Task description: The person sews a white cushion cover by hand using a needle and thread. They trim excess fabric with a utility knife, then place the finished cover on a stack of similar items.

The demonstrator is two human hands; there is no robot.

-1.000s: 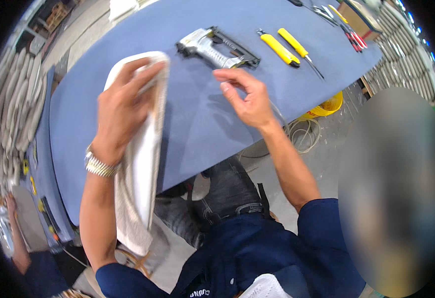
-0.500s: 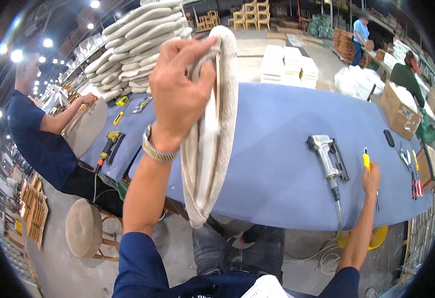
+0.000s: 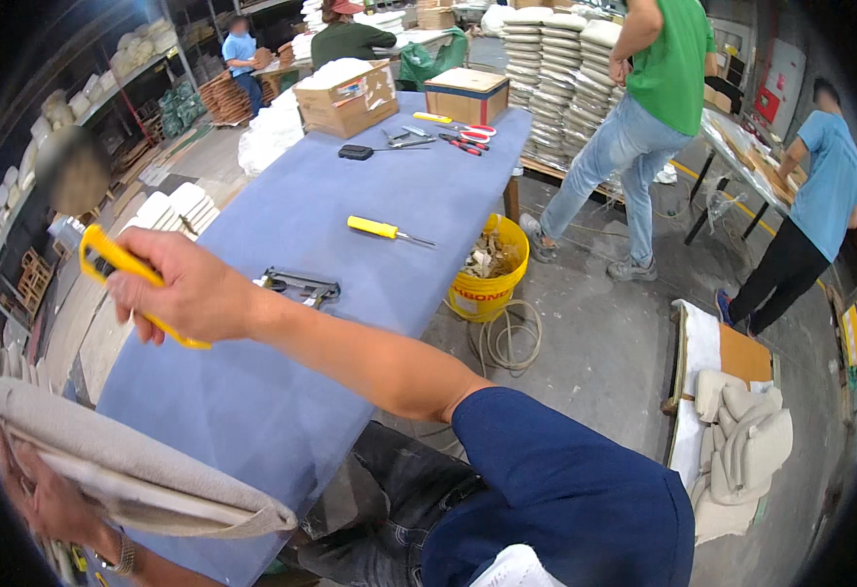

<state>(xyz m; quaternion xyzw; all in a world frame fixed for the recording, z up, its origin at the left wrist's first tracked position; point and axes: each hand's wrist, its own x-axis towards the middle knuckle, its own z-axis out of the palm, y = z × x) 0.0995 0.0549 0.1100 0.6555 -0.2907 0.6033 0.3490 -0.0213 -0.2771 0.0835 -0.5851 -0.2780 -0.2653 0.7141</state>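
Observation:
My right hand is closed around a yellow utility knife, held in the air over the left part of the blue table, its greyish end pointing up and left. At the lower left, my left hand grips a beige fabric-covered seat cushion from its outer side, tilted, with a whitish inner layer showing along its folded edge. Some of that hand's fingers are behind the cushion. Just beyond my right forearm lies a nail gun, partly covered by the arm. A yellow-handled screwdriver rests farther along the table.
At the blue table's far end are pliers, scissors and cardboard boxes. Beside it stand a yellow bucket of scraps and a coiled hose. People work nearby; cushions are piled on the right.
The view has swung right. My right hand has lifted the yellow knife off the table and brought it toward the cushion. The cushion in my left hand now sits low at the left, tilted flatter.

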